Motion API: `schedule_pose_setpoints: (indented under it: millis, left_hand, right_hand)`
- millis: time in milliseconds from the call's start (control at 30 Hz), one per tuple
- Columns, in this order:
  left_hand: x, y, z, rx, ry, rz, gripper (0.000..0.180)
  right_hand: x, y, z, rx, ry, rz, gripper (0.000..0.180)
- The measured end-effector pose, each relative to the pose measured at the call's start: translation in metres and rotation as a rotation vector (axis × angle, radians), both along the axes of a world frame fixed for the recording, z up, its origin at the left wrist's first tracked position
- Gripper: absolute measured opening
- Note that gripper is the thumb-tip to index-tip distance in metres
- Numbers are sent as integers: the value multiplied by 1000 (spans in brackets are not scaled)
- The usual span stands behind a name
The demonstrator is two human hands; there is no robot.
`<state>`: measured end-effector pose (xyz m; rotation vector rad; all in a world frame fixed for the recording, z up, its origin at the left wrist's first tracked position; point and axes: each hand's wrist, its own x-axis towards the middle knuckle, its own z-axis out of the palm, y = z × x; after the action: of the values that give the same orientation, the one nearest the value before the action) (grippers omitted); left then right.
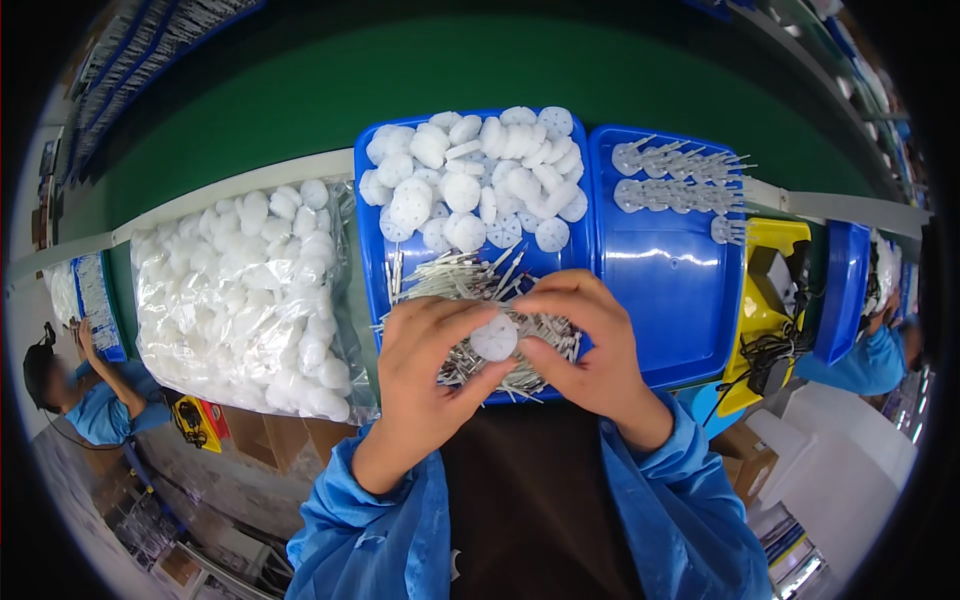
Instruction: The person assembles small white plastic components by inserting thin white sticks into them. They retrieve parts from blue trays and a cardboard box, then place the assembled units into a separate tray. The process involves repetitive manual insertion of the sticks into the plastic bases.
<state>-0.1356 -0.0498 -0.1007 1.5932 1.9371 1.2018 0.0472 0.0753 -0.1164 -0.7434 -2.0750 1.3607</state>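
Observation:
Between my hands, above the near part of a blue tray (375, 255), is a round white plastic disc (494, 340) with small holes. My left hand (425, 365) grips its left side between thumb and fingers. My right hand (590, 345) is closed in a pinch at its right edge, thumb and forefinger against it; whether a thin pin is also held there cannot be seen. Below my hands lies a heap of thin white and metallic pins (455, 275). Farther back in the tray, many similar white discs (462, 190) are piled.
To the right, a second blue tray (668, 300) holds rows of discs with pins attached (680, 178). A clear bag of white discs (235, 300) lies left. A yellow bin (775, 240) with black cables stands far right. Two co-workers in blue sit at either side.

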Motion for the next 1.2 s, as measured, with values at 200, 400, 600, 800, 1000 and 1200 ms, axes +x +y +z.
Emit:
schedule_pose_setpoints:
  millis: [200, 400, 600, 800, 1000, 1200]
  left_hand:
    - [14, 1, 1, 72, 18, 12, 55]
    - [15, 2, 2, 98, 71, -22, 55]
    - [17, -3, 0, 99, 73, -38, 51]
    - [24, -28, -11, 95, 56, -112, 49]
    - [7, -42, -17, 130, -106, -244, 36]
    - [4, -50, -10, -68, -536, 17, 28]
  right_hand:
    - [6, -6, 2, -333, 15, 47, 31]
    - [4, -10, 3, -394, 50, 35, 26]
    - [13, -11, -8, -509, 168, 104, 27]
    - [23, -24, 3, -499, 82, 153, 28]
    - [26, -9, -18, -5, -221, 111, 19]
    - [-31, 39, -37, 861, -388, 165, 24]
